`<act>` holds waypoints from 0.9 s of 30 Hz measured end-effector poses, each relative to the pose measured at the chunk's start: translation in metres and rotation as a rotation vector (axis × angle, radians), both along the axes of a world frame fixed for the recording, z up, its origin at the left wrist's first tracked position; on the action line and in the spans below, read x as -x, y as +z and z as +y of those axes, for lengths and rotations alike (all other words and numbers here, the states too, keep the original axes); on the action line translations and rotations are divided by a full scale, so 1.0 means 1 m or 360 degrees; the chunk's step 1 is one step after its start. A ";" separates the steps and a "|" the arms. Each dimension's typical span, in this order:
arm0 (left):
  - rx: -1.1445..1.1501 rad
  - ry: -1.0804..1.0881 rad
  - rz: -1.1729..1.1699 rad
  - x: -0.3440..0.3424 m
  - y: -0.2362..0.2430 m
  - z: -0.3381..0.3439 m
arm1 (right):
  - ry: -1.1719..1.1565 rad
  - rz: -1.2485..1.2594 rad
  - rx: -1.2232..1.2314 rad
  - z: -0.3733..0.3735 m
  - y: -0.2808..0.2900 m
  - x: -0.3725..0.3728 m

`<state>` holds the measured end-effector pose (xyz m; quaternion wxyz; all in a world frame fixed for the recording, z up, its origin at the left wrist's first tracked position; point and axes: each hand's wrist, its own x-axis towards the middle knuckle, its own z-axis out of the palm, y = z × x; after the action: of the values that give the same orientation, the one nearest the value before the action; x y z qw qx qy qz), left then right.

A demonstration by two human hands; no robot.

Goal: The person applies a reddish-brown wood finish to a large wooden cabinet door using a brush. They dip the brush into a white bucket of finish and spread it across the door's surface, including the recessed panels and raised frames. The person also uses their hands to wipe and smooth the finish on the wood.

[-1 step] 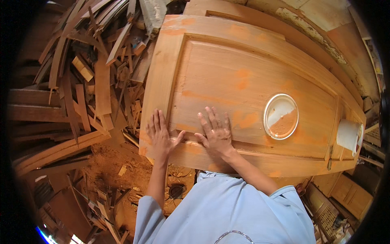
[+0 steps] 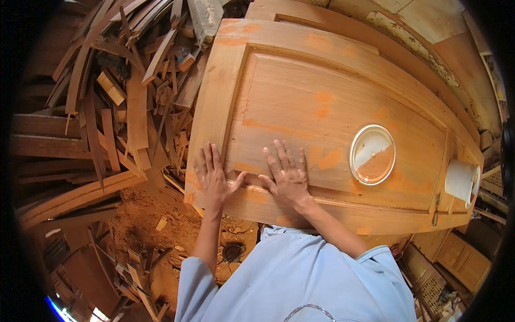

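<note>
My left hand [image 2: 213,177] lies open with spread fingers on the lower left part of a wooden panelled door [image 2: 279,91], across the frame and inset panel. To its right my right hand [image 2: 287,177] also rests flat on the door, fingers apart. Orange filler patches mark the wood. A round, clear-rimmed lid [image 2: 366,147] with orange paste sits on the panel right of my right hand. Farther right is a white container [image 2: 454,177], with a thin tool [image 2: 436,209] near it, like a putty knife.
Another wooden door [image 2: 327,24] lies behind this one. A jumbled pile of wood offcuts [image 2: 137,107] fills the left. Sawdust and scraps cover the floor [image 2: 142,220] below. More wooden panels [image 2: 462,257] and debris are at the lower right.
</note>
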<state>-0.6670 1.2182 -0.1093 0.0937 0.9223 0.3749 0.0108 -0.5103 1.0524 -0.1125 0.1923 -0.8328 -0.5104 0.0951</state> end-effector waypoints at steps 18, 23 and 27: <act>0.0192 0.0123 0.0030 -0.001 0.002 -0.010 | -0.0001 -0.0046 0.0284 0.002 0.000 0.003; 0.0175 0.0226 0.0015 -0.001 0.001 -0.016 | -0.0012 -0.0092 0.0240 0.005 -0.005 0.002; 0.0154 0.0240 -0.0012 0.000 0.005 -0.016 | -0.0011 -0.0039 0.0219 0.001 -0.001 0.007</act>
<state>-0.6669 1.2019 -0.1042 0.1384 0.8857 0.4431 0.0033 -0.5171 1.0534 -0.1131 0.1285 -0.8469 -0.5021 0.1190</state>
